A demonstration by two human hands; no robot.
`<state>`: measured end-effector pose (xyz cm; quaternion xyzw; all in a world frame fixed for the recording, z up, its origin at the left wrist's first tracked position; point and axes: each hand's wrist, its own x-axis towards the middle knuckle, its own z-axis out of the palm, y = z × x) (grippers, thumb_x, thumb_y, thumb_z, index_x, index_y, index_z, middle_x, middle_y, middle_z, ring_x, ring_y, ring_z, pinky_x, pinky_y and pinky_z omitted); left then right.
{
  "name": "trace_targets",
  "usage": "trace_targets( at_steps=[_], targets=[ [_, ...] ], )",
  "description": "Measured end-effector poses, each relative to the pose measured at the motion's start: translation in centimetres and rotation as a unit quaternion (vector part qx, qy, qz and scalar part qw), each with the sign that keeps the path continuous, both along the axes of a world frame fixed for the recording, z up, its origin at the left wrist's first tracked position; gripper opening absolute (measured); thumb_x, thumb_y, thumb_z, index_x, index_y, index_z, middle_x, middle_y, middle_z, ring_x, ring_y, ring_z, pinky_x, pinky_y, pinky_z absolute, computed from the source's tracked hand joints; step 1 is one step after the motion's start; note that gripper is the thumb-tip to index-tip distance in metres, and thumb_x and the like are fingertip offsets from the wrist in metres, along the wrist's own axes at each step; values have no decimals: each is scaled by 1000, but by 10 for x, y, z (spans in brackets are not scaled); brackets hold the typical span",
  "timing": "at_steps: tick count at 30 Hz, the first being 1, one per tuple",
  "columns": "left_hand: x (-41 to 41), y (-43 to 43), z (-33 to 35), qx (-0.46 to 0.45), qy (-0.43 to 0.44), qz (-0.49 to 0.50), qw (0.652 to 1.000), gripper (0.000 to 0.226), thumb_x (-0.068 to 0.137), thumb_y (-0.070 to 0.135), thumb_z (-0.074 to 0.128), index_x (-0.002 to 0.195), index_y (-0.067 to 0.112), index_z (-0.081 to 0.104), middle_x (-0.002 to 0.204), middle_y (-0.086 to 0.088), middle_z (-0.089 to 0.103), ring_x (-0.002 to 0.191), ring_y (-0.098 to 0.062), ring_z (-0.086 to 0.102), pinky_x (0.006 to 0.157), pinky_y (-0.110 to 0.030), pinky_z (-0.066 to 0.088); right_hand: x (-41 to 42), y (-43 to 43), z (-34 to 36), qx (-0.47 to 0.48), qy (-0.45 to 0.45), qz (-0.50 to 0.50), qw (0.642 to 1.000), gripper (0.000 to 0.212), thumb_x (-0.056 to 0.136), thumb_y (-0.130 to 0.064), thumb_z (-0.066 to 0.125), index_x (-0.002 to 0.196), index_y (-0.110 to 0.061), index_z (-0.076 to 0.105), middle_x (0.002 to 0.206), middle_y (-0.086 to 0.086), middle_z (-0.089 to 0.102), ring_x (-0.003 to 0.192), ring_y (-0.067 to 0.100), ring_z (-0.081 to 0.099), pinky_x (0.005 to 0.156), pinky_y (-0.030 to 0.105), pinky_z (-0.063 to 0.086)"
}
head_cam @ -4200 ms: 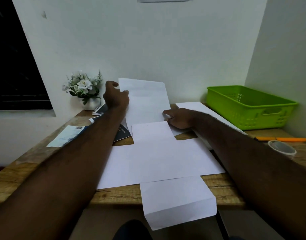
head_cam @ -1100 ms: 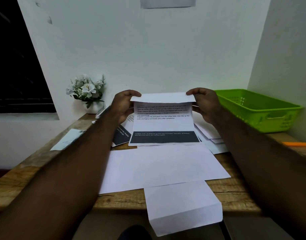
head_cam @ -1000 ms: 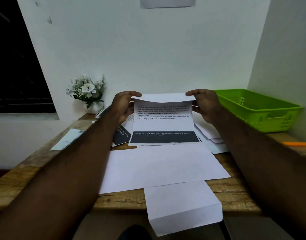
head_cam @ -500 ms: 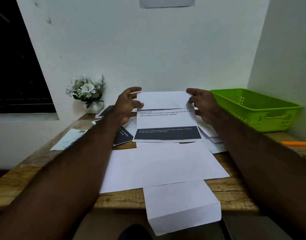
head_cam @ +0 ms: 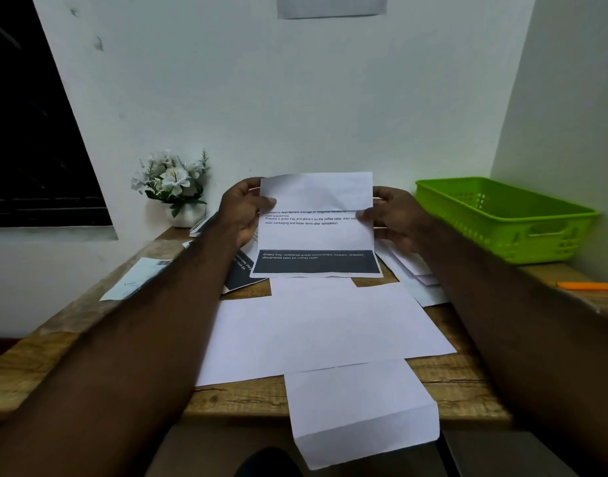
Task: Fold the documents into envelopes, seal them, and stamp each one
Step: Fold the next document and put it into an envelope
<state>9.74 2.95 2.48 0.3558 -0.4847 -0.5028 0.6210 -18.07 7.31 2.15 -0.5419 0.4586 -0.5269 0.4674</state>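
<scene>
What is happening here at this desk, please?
A person is folding a printed document above a wooden table. The left hand and the right hand pinch its two side edges, and its top part is folded down toward the person, covering some of the text. In front of it, a large blank white sheet lies flat on the table. A green basket stands at the right. The document is not yet in any envelope.
</scene>
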Motion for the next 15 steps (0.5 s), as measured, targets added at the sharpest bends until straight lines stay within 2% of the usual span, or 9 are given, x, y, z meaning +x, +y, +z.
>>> trace_targets(
  at_steps=[2, 5, 8, 12, 15],
  targets=[
    [-1, 1, 1, 0, 7, -9, 1000, 39, 77, -25, 60, 99, 7, 64, 92, -11, 72, 82, -26, 72, 69, -38, 61, 0, -2, -1, -9, -2, -14, 1000, 37, 85, 10, 66, 110, -17, 70, 109, 7, 76, 92, 27, 73, 83, 42, 61],
    [-2, 4, 1, 21, -11, -23, 999, 37, 79, -21, 61, 94, 13, 65, 87, -5, 70, 77, -23, 70, 67, -40, 62, -4, -5, 0, -9, -28, -18, 999, 38, 84, 12, 63, 112, -13, 70, 106, 10, 75, 82, 25, 72, 72, 37, 61],
    [-3, 5, -2, 48, -60, -38, 996, 37, 81, -17, 62, 95, 17, 68, 87, -2, 72, 76, -22, 72, 64, -40, 60, -8, -8, 0, 1, -74, -27, 997, 37, 82, 18, 58, 111, -3, 69, 100, 15, 74, 80, 30, 71, 75, 41, 62],
    [-7, 4, -4, 60, -97, -39, 993, 37, 90, -14, 50, 90, 18, 69, 81, -2, 70, 72, -20, 68, 72, -38, 59, -7, -10, 0, -1, -111, -58, 992, 27, 81, 22, 56, 94, 2, 69, 82, 14, 72, 69, 25, 71, 61, 30, 60],
    [-9, 4, -3, 73, -99, -48, 991, 36, 94, -11, 42, 93, 14, 69, 88, -6, 68, 75, -22, 68, 62, -33, 59, -8, -13, -1, -7, -127, -72, 989, 27, 83, 21, 54, 89, 1, 71, 77, 11, 73, 66, 22, 70, 63, 28, 61]
  ],
)
